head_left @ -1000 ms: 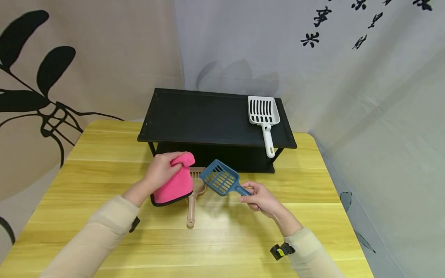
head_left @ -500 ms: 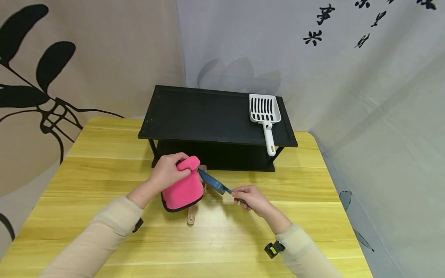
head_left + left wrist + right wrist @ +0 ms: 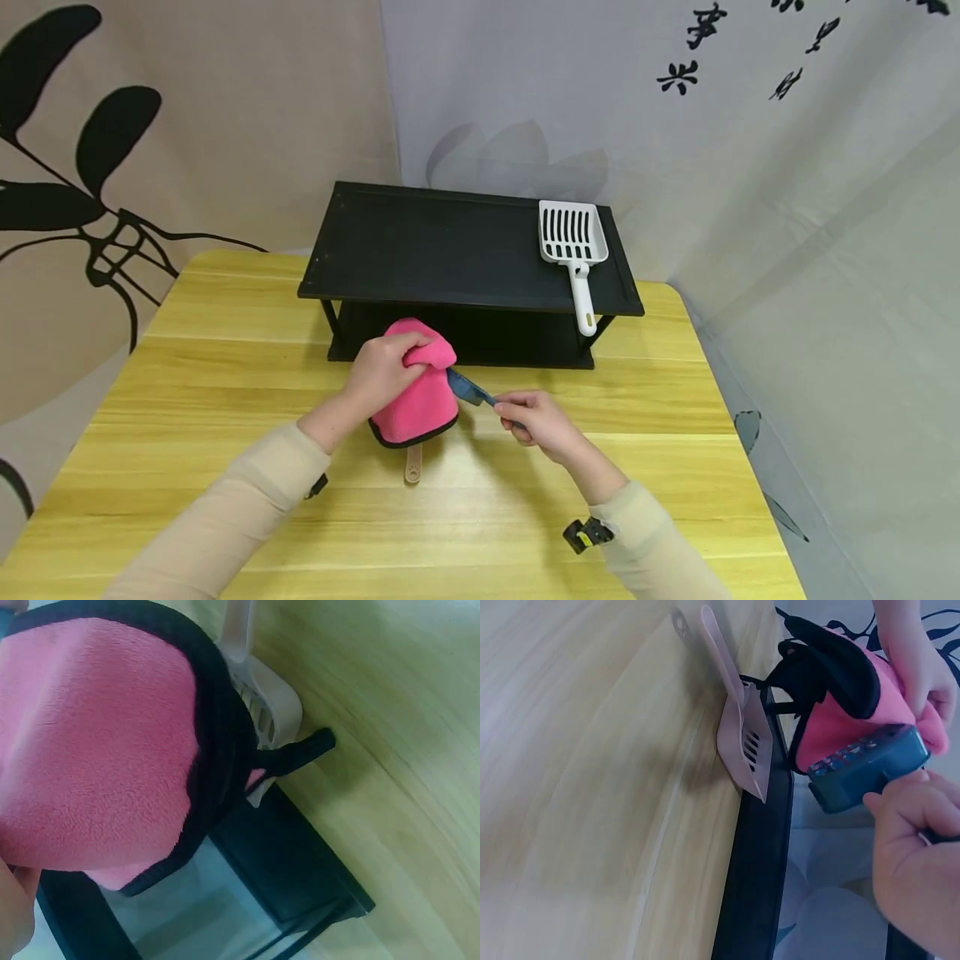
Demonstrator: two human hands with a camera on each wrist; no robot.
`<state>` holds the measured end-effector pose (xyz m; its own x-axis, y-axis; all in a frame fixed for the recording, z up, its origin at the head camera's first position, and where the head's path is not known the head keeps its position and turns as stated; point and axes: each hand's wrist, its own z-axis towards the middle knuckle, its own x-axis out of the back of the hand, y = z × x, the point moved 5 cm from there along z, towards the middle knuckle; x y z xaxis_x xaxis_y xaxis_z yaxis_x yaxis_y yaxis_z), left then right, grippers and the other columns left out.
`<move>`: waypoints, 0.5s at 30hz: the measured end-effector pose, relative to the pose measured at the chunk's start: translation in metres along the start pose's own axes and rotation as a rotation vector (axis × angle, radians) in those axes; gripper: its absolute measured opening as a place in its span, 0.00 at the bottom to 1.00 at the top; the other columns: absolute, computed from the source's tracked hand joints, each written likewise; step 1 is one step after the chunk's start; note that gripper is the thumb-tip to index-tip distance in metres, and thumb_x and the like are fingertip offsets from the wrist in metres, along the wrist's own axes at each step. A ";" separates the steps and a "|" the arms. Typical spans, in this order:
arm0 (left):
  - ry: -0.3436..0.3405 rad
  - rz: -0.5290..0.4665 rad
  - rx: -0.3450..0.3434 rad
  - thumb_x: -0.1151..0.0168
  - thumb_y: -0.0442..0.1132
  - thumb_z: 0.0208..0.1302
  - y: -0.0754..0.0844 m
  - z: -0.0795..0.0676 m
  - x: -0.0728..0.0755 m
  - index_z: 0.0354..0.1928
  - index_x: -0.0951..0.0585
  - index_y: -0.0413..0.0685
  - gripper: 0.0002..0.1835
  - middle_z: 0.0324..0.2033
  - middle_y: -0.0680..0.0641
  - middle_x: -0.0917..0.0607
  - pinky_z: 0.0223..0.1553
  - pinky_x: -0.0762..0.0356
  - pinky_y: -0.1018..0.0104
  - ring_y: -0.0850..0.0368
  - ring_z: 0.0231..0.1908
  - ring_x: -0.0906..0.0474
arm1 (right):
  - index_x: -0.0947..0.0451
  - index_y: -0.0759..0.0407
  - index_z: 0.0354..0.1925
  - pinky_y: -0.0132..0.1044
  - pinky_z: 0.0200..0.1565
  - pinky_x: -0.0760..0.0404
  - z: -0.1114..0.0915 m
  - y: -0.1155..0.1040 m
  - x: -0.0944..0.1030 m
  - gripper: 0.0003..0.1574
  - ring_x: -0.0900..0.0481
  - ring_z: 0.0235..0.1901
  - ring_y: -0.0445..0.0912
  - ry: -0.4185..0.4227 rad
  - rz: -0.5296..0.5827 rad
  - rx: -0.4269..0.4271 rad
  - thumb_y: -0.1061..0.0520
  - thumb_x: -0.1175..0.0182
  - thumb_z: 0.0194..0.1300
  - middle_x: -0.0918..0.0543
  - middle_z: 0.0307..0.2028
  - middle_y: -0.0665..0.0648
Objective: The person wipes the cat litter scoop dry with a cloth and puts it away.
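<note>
A pink cloth (image 3: pixel 420 392) with a black edge hangs from my left hand (image 3: pixel 382 367), which pinches it near the top. My right hand (image 3: pixel 536 423) grips the handle of a blue litter scoop (image 3: pixel 467 388), held above the table and tilted edge-on. The scoop's far end meets the cloth, which hides part of it; in the right wrist view its blue head (image 3: pixel 870 769) lies against the pink fabric. Below the cloth, a beige-pink litter scoop (image 3: pixel 742 742) rests on the table; only its handle end (image 3: pixel 413 464) shows in the head view.
A black two-tier rack (image 3: pixel 450 250) stands at the back of the wooden table (image 3: pixel 225 400). On its top right lies a white litter scoop (image 3: pixel 576 242), its handle overhanging the front edge. Printed curtains (image 3: pixel 262 125) hang behind.
My left hand has moved right with the cloth, up to the blue litter scoop. My right hand has turned that scoop edge-on and shifted slightly left. The beige-pink scoop is now mostly covered from above.
</note>
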<state>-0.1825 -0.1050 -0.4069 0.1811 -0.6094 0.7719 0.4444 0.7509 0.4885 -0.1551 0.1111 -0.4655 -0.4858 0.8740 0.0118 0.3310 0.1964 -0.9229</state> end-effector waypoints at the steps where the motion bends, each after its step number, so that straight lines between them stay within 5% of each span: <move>1: 0.012 0.003 0.007 0.29 0.34 0.50 -0.002 0.001 0.002 0.37 0.17 0.43 0.11 0.32 0.45 0.13 0.32 0.20 0.63 0.54 0.26 0.20 | 0.32 0.77 0.55 0.26 0.18 0.44 -0.002 -0.001 0.002 0.23 0.43 0.12 0.35 -0.002 -0.002 0.000 0.60 0.50 0.68 0.30 0.20 0.48; 9: 0.055 -0.103 0.193 0.32 0.33 0.53 -0.030 0.000 0.008 0.37 0.17 0.41 0.09 0.32 0.42 0.14 0.30 0.24 0.63 0.54 0.26 0.23 | 0.36 0.72 0.59 0.28 0.19 0.39 -0.014 0.004 0.028 0.26 0.38 0.13 0.36 -0.021 -0.058 -0.004 0.62 0.45 0.65 0.24 0.23 0.48; 15: 0.054 -0.124 0.194 0.33 0.33 0.55 -0.028 0.007 0.009 0.38 0.18 0.40 0.09 0.32 0.42 0.14 0.29 0.26 0.66 0.55 0.25 0.25 | 0.34 0.68 0.58 0.28 0.17 0.41 -0.019 0.006 0.039 0.26 0.39 0.12 0.38 0.009 -0.177 -0.005 0.64 0.42 0.62 0.23 0.22 0.49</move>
<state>-0.1989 -0.1297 -0.4104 0.1849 -0.7085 0.6810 0.2899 0.7015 0.6511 -0.1569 0.1548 -0.4632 -0.5296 0.8296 0.1770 0.2454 0.3496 -0.9042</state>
